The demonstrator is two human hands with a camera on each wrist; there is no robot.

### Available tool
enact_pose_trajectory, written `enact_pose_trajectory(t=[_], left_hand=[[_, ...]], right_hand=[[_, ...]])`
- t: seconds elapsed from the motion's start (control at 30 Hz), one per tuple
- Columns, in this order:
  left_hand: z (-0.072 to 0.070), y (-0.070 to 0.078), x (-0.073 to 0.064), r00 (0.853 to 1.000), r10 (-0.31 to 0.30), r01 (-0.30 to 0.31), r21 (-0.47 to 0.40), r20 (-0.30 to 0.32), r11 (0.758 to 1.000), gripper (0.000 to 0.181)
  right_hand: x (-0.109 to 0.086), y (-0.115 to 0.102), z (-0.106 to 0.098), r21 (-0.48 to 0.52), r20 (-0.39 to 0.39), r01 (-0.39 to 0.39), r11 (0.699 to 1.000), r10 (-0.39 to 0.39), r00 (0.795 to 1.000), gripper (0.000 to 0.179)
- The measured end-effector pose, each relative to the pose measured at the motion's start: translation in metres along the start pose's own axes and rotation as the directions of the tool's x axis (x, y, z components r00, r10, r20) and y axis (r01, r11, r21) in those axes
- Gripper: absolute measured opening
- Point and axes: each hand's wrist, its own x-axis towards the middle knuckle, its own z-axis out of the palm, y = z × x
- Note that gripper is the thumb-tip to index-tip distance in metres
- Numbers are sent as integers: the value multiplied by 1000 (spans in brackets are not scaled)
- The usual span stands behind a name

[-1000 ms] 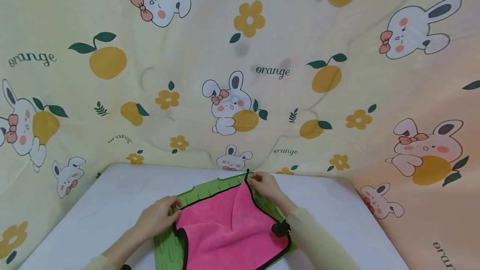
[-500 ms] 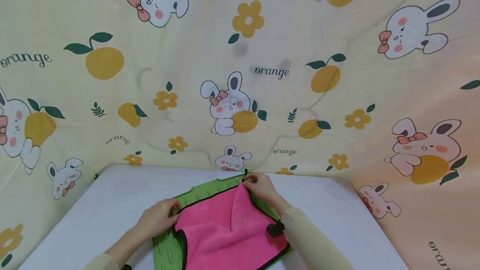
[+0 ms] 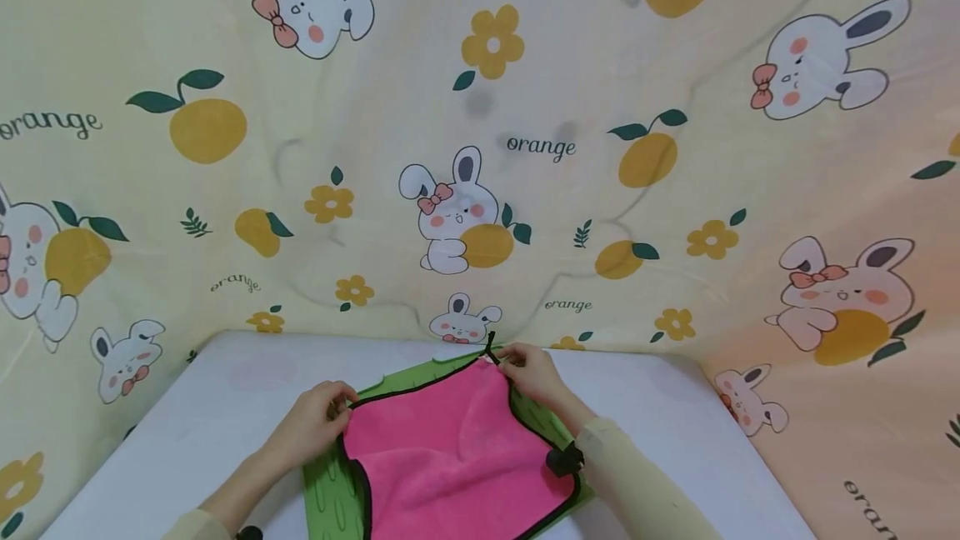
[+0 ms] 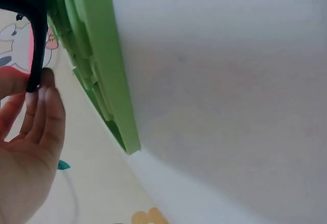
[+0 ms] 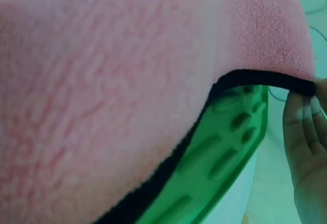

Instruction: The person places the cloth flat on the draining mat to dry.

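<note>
A pink towel (image 3: 442, 448) with black edging spreads over a green ridged board (image 3: 330, 498), wrinkled across its middle. My left hand (image 3: 311, 423) pinches the towel's far left corner between thumb and fingers; in the left wrist view those fingertips (image 4: 46, 78) grip the black edging, raised beside the board. At the far right corner, by a black hanging loop (image 3: 491, 343), my right hand (image 3: 534, 375) pinches the towel. The right wrist view has the towel (image 5: 127, 81) lifted above the board's (image 5: 225, 147) raised ovals, its corner held by my right hand (image 5: 309, 137).
The board lies on a white table (image 3: 645, 432). Behind and at the sides hangs a cream curtain (image 3: 390, 90) printed with rabbits and oranges. A black wrist piece (image 3: 564, 460) on the right arm overlaps the towel's right edge.
My left hand has lifted the towel's left corner up and slightly outward. The right hand shifted left, then back right, and the towel's far edge is now pulled smoother.
</note>
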Motion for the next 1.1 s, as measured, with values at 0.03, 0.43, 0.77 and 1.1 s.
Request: enact_pose_trajectory(t=[0.03,0.43,0.77,1.1], left_hand=[[-1,0,1,1000,0,0,-1,-19,1000,16],[-8,-13,14,997,5,0,57,-83,998,16],[-1,-21,19,999,-51,49,98,16,994,14],[0,-26,22,996,-73,67,127,45,990,14]], right_hand=[[0,1,0,-2,-5,1,1000,-1,1000,17],[9,13,5,-49,-42,-11,999,9,999,11],[10,24,19,-146,-33,36,989,-42,999,8],[18,24,22,-251,-13,-24,968,21,1000,6]])
